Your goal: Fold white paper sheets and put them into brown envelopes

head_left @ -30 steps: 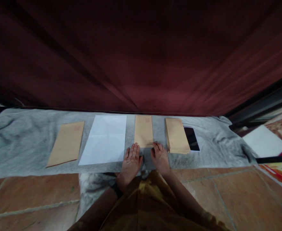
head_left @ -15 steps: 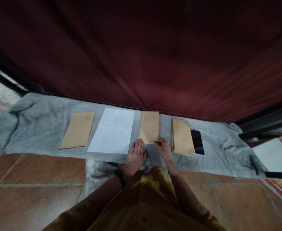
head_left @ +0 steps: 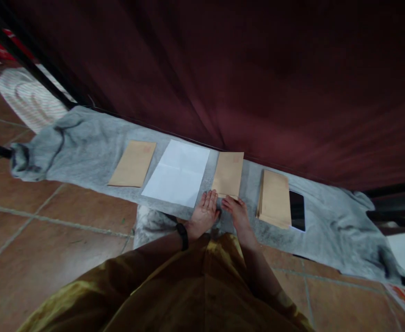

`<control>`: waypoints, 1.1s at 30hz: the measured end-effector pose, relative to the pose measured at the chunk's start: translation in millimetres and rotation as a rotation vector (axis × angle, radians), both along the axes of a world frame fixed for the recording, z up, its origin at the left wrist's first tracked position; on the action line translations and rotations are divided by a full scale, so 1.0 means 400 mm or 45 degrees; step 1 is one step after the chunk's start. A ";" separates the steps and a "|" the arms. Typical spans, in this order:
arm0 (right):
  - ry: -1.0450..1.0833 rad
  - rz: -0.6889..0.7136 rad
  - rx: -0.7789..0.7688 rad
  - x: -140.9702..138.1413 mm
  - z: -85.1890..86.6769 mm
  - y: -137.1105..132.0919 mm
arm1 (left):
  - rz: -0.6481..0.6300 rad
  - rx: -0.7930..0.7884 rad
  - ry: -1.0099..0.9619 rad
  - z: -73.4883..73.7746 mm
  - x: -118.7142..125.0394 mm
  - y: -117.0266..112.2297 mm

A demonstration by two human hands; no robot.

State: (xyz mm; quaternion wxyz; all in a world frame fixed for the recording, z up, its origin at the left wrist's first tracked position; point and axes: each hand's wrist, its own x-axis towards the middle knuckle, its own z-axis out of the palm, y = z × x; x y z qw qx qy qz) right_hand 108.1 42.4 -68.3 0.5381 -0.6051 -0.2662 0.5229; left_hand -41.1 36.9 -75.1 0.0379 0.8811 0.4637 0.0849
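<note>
A brown paper envelope point(head_left: 228, 173) lies in front of me with a small red mark near its far end. My left hand point(head_left: 205, 213) rests palm down, its fingers stretched out over the envelope's near left corner. At the near edge, my right hand point(head_left: 237, 212) has its fingers bent together on the flap; the fingertips are partly hidden. Left of this envelope is a white sheet of paper point(head_left: 176, 172) with fold creases, and beyond it another brown envelope point(head_left: 133, 163). On the right sits a stack of brown envelopes point(head_left: 274, 198), partly over a dark phone point(head_left: 297, 210).
Grey cloth point(head_left: 95, 152) covers the long narrow surface. A dark red curtain point(head_left: 243, 83) hangs along its far side. Black bars point(head_left: 32, 64) stand at the left, near a striped cloth point(head_left: 32, 97). Tiled floor point(head_left: 67, 240) shows below.
The view has turned, so the surface now slants down to the right. My right fingers have shifted slightly left along the envelope's near edge. My left hand stays flat at the corner.
</note>
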 end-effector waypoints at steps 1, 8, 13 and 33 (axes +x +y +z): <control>-0.010 0.007 -0.005 -0.002 0.002 0.001 | -0.001 -0.004 -0.010 -0.001 0.000 0.000; -0.171 0.022 -0.047 -0.028 0.005 0.015 | -0.004 -0.019 0.004 0.016 0.001 0.000; -0.307 -0.017 -0.030 -0.036 0.008 0.011 | -0.011 -0.028 0.044 0.044 -0.001 0.000; -1.731 0.232 0.399 -0.021 0.058 -0.049 | 0.463 -1.149 -1.768 0.149 0.114 0.065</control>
